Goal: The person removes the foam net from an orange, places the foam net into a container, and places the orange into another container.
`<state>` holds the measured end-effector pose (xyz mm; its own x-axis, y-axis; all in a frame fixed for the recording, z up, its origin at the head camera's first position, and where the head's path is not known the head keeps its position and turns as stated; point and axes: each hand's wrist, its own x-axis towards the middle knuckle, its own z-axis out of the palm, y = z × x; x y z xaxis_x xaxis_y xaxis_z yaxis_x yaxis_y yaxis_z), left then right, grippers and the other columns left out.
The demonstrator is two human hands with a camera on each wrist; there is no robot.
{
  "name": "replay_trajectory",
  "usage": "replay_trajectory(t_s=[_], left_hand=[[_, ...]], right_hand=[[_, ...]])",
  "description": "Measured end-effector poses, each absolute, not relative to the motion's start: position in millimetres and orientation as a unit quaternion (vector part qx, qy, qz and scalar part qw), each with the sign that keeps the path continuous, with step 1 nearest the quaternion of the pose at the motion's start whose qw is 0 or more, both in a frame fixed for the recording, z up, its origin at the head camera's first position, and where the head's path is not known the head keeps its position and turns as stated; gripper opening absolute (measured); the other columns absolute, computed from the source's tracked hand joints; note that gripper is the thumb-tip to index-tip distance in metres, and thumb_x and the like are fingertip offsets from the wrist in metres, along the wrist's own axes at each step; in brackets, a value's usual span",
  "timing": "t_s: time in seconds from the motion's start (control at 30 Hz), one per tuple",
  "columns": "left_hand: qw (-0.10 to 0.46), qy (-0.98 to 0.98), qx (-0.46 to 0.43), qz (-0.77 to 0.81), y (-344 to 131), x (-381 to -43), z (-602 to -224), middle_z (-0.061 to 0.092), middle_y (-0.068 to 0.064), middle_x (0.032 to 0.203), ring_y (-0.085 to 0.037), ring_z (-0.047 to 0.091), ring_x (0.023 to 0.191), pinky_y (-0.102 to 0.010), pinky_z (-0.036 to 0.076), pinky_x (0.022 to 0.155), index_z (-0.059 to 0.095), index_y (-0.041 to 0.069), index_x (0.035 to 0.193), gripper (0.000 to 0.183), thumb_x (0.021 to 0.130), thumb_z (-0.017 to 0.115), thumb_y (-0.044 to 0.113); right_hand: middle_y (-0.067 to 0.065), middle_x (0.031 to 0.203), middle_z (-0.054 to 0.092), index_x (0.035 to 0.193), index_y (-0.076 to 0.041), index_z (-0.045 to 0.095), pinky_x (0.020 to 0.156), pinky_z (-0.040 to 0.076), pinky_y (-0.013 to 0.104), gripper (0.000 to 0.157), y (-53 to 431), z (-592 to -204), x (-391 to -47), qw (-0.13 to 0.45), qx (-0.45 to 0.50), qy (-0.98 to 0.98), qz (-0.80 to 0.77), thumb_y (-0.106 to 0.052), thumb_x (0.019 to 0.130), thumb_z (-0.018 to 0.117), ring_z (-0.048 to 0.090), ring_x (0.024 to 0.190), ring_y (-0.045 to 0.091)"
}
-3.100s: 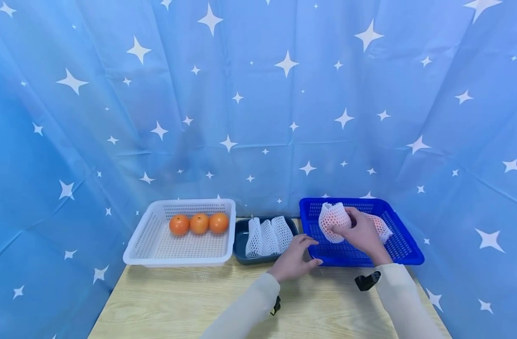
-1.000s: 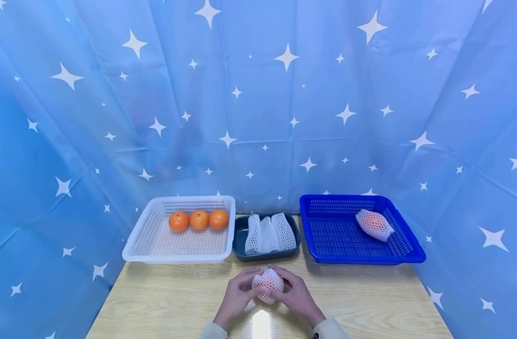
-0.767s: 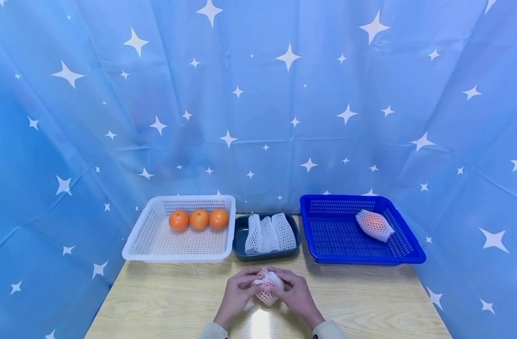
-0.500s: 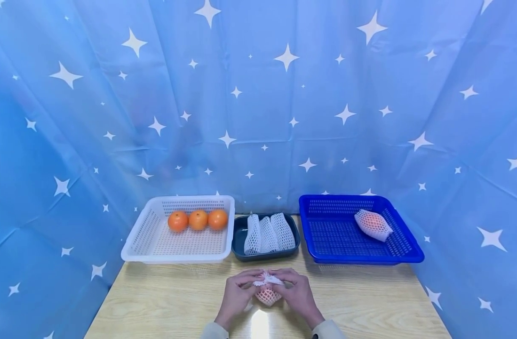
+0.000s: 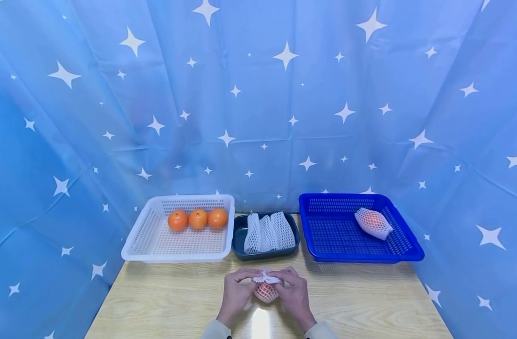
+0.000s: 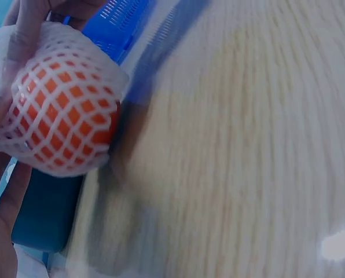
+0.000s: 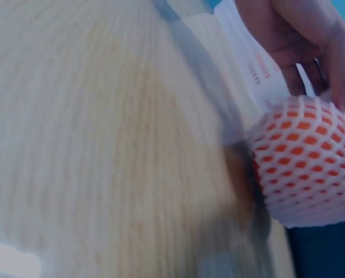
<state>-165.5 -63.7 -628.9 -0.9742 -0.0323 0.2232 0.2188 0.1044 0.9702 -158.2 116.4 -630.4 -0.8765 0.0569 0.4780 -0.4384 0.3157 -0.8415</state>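
Near the front of the table, both hands hold an orange in a white foam net [image 5: 266, 294]. My left hand [image 5: 237, 293] pinches the net's upper edge from the left with thumb and fingers. From the right, my right hand [image 5: 295, 293] pinches the same edge. That edge is bunched in a white band between the hands. In the left wrist view the netted orange [image 6: 68, 116] shows bare orange skin at the net's lower opening. The right wrist view shows the net's mesh [image 7: 308, 162] stretched round the fruit.
Three bare oranges [image 5: 198, 219] sit in a white basket [image 5: 178, 258] at the left. A dark tray [image 5: 266, 255] in the middle holds several empty foam nets [image 5: 268, 234]. At the right, a blue basket [image 5: 364, 258] contains another netted orange [image 5: 373, 223].
The right hand has brought the netted orange from over the blue basket to the table's front, where the left hand joined it. In the last second the net's upper end has been folded down.
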Motion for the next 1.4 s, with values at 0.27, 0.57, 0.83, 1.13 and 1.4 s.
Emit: replay_trajectory(t_s=[0.27, 0.57, 0.83, 1.13, 1.4], left_hand=[[0.096, -0.727, -0.053, -0.677, -62.9, -165.6, -628.0, 0.08, -0.004, 0.097, -0.013, 0.074, 0.095, -0.025, 0.059, 0.091, 0.082, 0.013, 0.091, 0.026, 0.077, 0.079, -0.008], [0.011, -0.717, -0.066, -0.694, -69.2, -167.9, -633.0, 0.068, -0.019, 0.13, -0.035, 0.064, 0.125, -0.034, 0.055, 0.107, 0.065, 0.001, 0.13, 0.043, 0.09, 0.078, 0.01], [-0.108, -0.705, -0.154, -0.684, -82.5, -161.1, -646.4, 0.05, -0.016, 0.154, -0.033, 0.049, 0.142, -0.02, 0.043, 0.115, 0.049, 0.01, 0.15, 0.058, 0.096, 0.068, 0.01], [-0.086, -0.751, -0.187, -0.627, -80.6, -161.7, -651.4, 0.053, -0.005, 0.153, -0.029, 0.053, 0.138, -0.025, 0.045, 0.116, 0.05, 0.021, 0.151, 0.077, 0.082, 0.085, 0.02], [-0.066, -0.756, -0.178, -0.626, -76.5, -163.6, -650.0, 0.059, -0.004, 0.145, -0.015, 0.056, 0.133, -0.022, 0.048, 0.112, 0.061, 0.018, 0.141, 0.062, 0.083, 0.083, 0.017]], right_hand=[[-0.004, 0.101, 0.078, 0.108, -0.016, 0.079, 0.077, 0.057, 0.022, 0.036, 123.6, -629.2, -153.9, 0.174, 0.174, -0.787, 0.566, 0.004, 0.078, 0.081, 0.063, 0.09, 0.005], [0.01, 0.111, 0.069, 0.125, -0.01, 0.068, 0.075, 0.061, 0.032, 0.053, 137.0, -627.9, -151.8, 0.109, 0.229, -0.768, 0.589, 0.003, 0.076, 0.084, 0.065, 0.091, 0.025], [0.003, 0.129, 0.064, 0.137, -0.017, 0.061, 0.083, 0.057, 0.035, 0.072, 142.8, -631.3, -158.3, 0.11, 0.177, -0.828, 0.52, -0.016, 0.072, 0.092, 0.059, 0.111, 0.027], [0.001, 0.159, 0.047, 0.154, -0.019, 0.046, 0.11, 0.051, 0.05, 0.085, 150.1, -625.9, -163.6, 0.003, 0.207, -0.821, 0.532, -0.027, 0.081, 0.087, 0.05, 0.141, 0.027], [-0.011, 0.141, 0.064, 0.14, -0.033, 0.061, 0.115, 0.047, 0.047, 0.067, 146.6, -621.5, -162.6, -0.036, 0.185, -0.836, 0.515, -0.044, 0.079, 0.086, 0.058, 0.133, 0.017]])
